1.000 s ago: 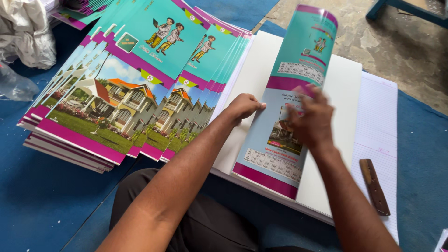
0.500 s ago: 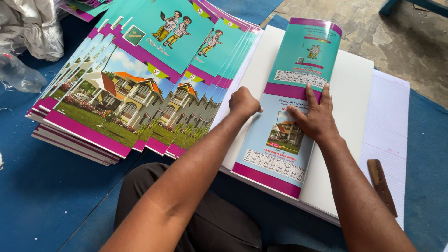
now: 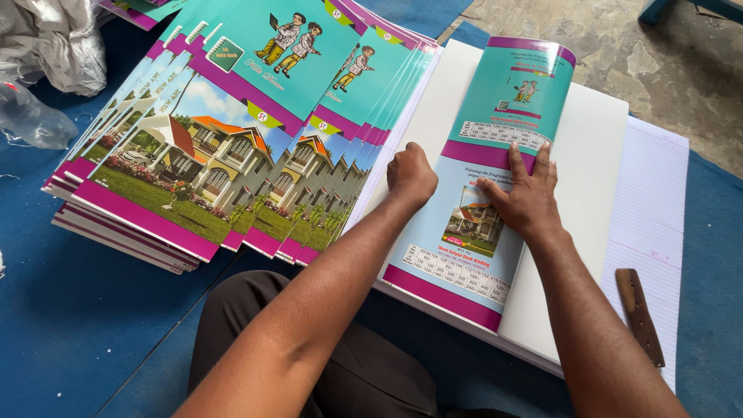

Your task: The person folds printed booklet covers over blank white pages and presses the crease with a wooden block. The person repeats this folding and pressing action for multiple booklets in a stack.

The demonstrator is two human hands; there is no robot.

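- Done so far, I judge: a fanned stack of covered notebooks [image 3: 232, 147] lies at my left on the blue mat [image 3: 70, 325].
- In hand: my left hand [image 3: 410, 176], fisted, and my right hand [image 3: 525, 193], spread flat, press a printed cover [image 3: 480, 232] onto the white page block [image 3: 596, 178].
- Left: the cover's far end curls up, unpressed.

Both arms bare to past the elbows, no sleeves in view, no watch, no rings or bands on either wrist. Left hand [image 3: 411, 176]: knuckles and back showing, nails not visible. Right hand [image 3: 526, 197]: back showing, nails short and plain. Lower body in dark brown-grey trousers [image 3: 371, 371], plain fabric w/ soft creases, no pattern or pockets visible. Rest of clothing out of frame.
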